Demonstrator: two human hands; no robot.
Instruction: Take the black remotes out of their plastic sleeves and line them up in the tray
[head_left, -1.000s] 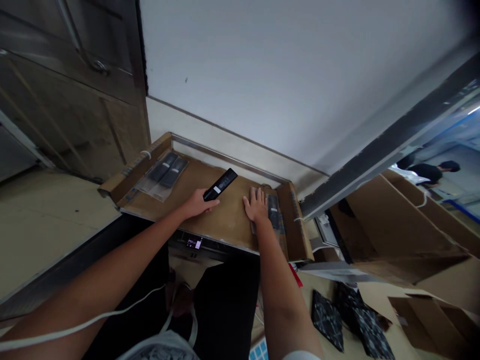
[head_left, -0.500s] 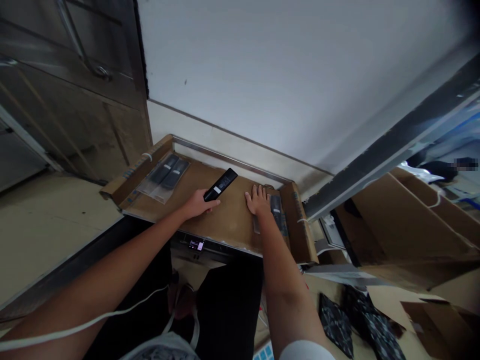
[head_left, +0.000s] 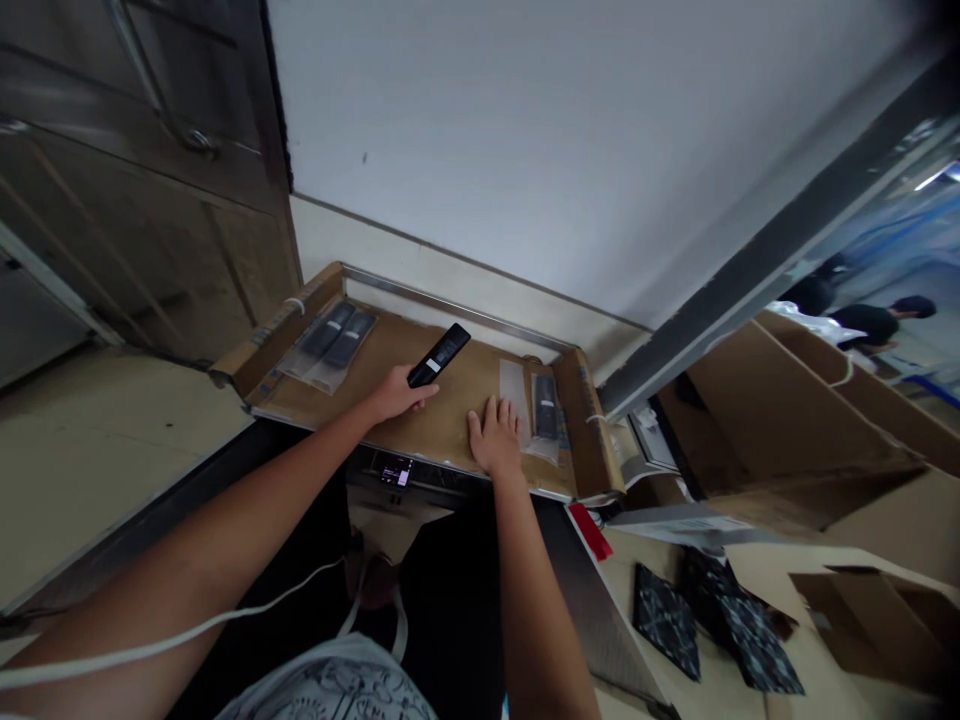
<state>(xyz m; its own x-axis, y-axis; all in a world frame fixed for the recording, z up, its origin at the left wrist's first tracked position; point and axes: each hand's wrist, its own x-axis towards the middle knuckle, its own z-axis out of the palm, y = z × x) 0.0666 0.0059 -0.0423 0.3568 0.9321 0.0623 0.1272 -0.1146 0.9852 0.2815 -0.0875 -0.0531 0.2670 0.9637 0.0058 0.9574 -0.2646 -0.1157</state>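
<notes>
My left hand point(head_left: 399, 394) is wrapped round the lower end of a black remote control point(head_left: 441, 354), which has a small white label. The remote points up and to the right above the cardboard. My right hand point(head_left: 496, 437) lies palm down with its fingers spread, at the left edge of a clear plastic bag point(head_left: 514, 392). Beside it, a dark remote in clear plastic point(head_left: 546, 408) rests at the right side. Two more bagged dark remotes point(head_left: 334, 338) lie at the left end of the cardboard tray point(head_left: 390, 432).
A white wall point(head_left: 465, 150) rises behind the tray, with a metal door point(head_left: 165, 130) at left. Large cardboard boxes point(head_left: 787, 420) stand to the right, and dark patterned bags point(head_left: 739, 630) lie on the floor. A white cable point(head_left: 225, 625) crosses my left arm. People are in the far right background.
My right hand has slid toward me and to the left, uncovering the clear plastic and the bagged remote at right. My left hand keeps holding the remote control in nearly the same place.
</notes>
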